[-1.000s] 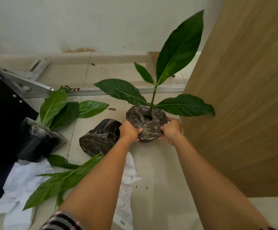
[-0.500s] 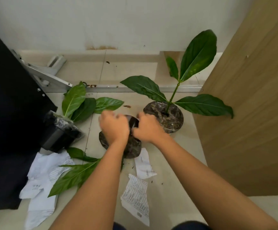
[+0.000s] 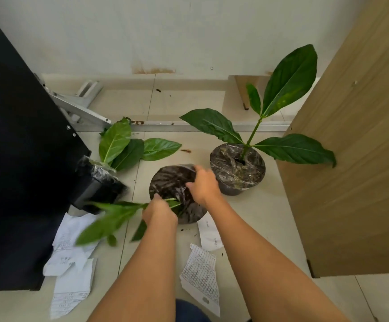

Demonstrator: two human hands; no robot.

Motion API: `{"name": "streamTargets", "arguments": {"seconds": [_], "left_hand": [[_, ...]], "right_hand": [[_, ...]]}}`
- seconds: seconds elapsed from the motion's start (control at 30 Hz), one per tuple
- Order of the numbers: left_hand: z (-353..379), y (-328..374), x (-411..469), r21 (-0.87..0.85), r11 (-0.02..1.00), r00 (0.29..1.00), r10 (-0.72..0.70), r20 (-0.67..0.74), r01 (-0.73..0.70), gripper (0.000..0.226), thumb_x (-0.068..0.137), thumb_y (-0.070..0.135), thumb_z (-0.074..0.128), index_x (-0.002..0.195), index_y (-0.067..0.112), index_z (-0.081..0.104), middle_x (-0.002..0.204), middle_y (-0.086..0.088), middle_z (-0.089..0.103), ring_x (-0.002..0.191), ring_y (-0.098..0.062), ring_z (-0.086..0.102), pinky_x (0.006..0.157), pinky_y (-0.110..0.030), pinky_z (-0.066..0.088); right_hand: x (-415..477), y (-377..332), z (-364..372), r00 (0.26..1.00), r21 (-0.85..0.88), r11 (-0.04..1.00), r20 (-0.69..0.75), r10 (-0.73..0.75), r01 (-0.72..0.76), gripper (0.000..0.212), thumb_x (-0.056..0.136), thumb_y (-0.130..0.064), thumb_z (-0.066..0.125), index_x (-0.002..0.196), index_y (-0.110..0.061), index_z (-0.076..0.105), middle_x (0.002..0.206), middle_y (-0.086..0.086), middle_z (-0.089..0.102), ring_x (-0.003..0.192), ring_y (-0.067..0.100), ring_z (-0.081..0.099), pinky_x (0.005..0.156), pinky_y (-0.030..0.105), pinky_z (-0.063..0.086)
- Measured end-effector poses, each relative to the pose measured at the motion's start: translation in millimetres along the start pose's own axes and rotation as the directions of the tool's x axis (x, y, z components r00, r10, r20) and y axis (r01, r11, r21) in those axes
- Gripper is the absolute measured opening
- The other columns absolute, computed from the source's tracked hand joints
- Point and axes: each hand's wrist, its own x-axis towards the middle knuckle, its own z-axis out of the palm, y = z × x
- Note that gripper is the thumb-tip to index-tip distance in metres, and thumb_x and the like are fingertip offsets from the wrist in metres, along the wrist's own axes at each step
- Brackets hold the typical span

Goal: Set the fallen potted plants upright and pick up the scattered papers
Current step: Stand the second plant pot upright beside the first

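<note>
Head view: tiled floor (image 3: 246, 228).
Middle pot: dark plastic-wrapped potted plant (image 3: 175, 182), tilted, blurred green leaves trailing left.
Hands: left hand (image 3: 159, 211) and right hand (image 3: 204, 184) both closed on it.
Upright plant (image 3: 237, 168): just right.
Fallen plant (image 3: 100, 180): left.
Papers: crumpled white printed sheets (image 3: 200, 280) nearby.

Even, soft light; faint shadows. Motion blur on tilted plant's leaves (image 3: 105, 223). Wide-angle bending at edges.
</note>
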Motion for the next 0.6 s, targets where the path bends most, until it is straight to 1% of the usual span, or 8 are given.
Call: {"name": "streamTargets", "arguments": {"seconds": [0.07, 0.13, 0.2, 0.33, 0.43, 0.47, 0.53, 0.6], "left_hand": [[5, 4, -5, 0.118, 0.963, 0.965, 0.251, -0.081, -0.241, 0.035, 0.085, 0.028, 0.064, 0.113, 0.006, 0.060, 0.115, -0.004, 0.063, 0.105, -0.030, 0.059, 0.095, -0.048, 0.050], [8, 8, -6, 0.341, 0.841, 0.879, 0.470, -0.075, -0.421, 0.031, 0.087, 0.031, 0.062, 0.108, 0.008, 0.063, 0.122, -0.007, 0.061, 0.113, -0.035, 0.053, 0.095, -0.045, 0.047], [10, 13, -12, 0.503, 0.709, 0.818, 0.575, -0.004, -0.495, 0.030, 0.089, 0.029, 0.059, 0.108, 0.006, 0.065, 0.129, -0.010, 0.055, 0.121, -0.035, 0.045, 0.093, -0.040, 0.042], [14, 20, -13, 0.543, 0.585, 0.755, 0.639, 0.148, -0.602, 0.023, 0.088, 0.029, 0.061, 0.100, 0.011, 0.068, 0.130, -0.010, 0.054, 0.120, -0.033, 0.041, 0.093, -0.043, 0.043], [17, 23, -8, 0.556, 0.512, 0.716, 0.656, 0.239, -0.655, 0.019, 0.087, 0.030, 0.063, 0.095, 0.014, 0.069, 0.122, -0.012, 0.061, 0.121, -0.032, 0.040, 0.094, -0.044, 0.044], [17, 24, -9, 0.566, 0.486, 0.705, 0.657, 0.265, -0.666, 0.018, 0.087, 0.030, 0.062, 0.094, 0.015, 0.069, 0.119, -0.012, 0.063, 0.121, -0.032, 0.041, 0.095, -0.045, 0.044], [16, 26, -7, 0.558, 0.470, 0.696, 0.650, 0.305, -0.684, 0.012, 0.087, 0.031, 0.062, 0.086, 0.021, 0.068, 0.111, -0.011, 0.069, 0.118, -0.033, 0.047, 0.097, -0.045, 0.045], [14, 27, -5, 0.522, 0.493, 0.700, 0.626, 0.344, -0.696, 0.008, 0.084, 0.032, 0.063, 0.080, 0.026, 0.065, 0.103, -0.010, 0.071, 0.112, -0.033, 0.054, 0.097, -0.047, 0.047]], "right_hand": [[0, 9, -1, 0.992, 0.288, 0.950, -0.004, 0.129, -0.122, 0.044, 0.088, -0.013, 0.063, 0.129, -0.005, 0.051, 0.128, 0.018, 0.058, 0.117, 0.035, 0.056, 0.101, 0.039, 0.047], [0, 16, 3, 0.961, 0.488, 0.831, 0.064, 0.271, -0.267, 0.037, 0.086, -0.011, 0.065, 0.121, -0.002, 0.056, 0.121, 0.015, 0.063, 0.111, 0.033, 0.060, 0.098, 0.039, 0.050], [1, 23, 10, 0.932, 0.592, 0.728, 0.130, 0.338, -0.347, 0.032, 0.085, -0.009, 0.064, 0.115, 0.000, 0.058, 0.116, 0.018, 0.065, 0.105, 0.034, 0.063, 0.097, 0.046, 0.051], [7, 21, 12, 0.920, 0.635, 0.669, 0.214, 0.328, -0.386, 0.024, 0.088, -0.013, 0.063, 0.107, 0.000, 0.062, 0.107, 0.018, 0.064, 0.094, 0.035, 0.063, 0.082, 0.054, 0.057], [9, 9, 7, 0.945, 0.343, 0.881, 0.101, 0.310, -0.326, 0.027, 0.087, -0.025, 0.065, 0.072, -0.006, 0.056, 0.106, 0.020, 0.065, 0.103, 0.038, 0.063, 0.085, 0.047, 0.056], [10, 4, 6, 0.963, 0.154, 0.952, 0.001, 0.268, -0.265, 0.024, 0.087, -0.026, 0.065, 0.077, -0.006, 0.058, 0.110, 0.020, 0.064, 0.108, 0.037, 0.060, 0.088, 0.043, 0.052], [9, -8, 5, 0.977, -0.144, 0.980, -0.185, 0.106, -0.134, 0.034, 0.087, -0.022, 0.063, 0.113, -0.003, 0.057, 0.126, 0.019, 0.056, 0.121, 0.036, 0.046, 0.098, 0.041, 0.044], [12, -18, 10, 0.982, -0.173, 0.982, -0.162, -0.102, 0.073, 0.046, 0.085, -0.016, 0.059, 0.129, -0.006, 0.049, 0.129, 0.018, 0.049, 0.124, 0.035, 0.035, 0.103, 0.041, 0.039]]}}
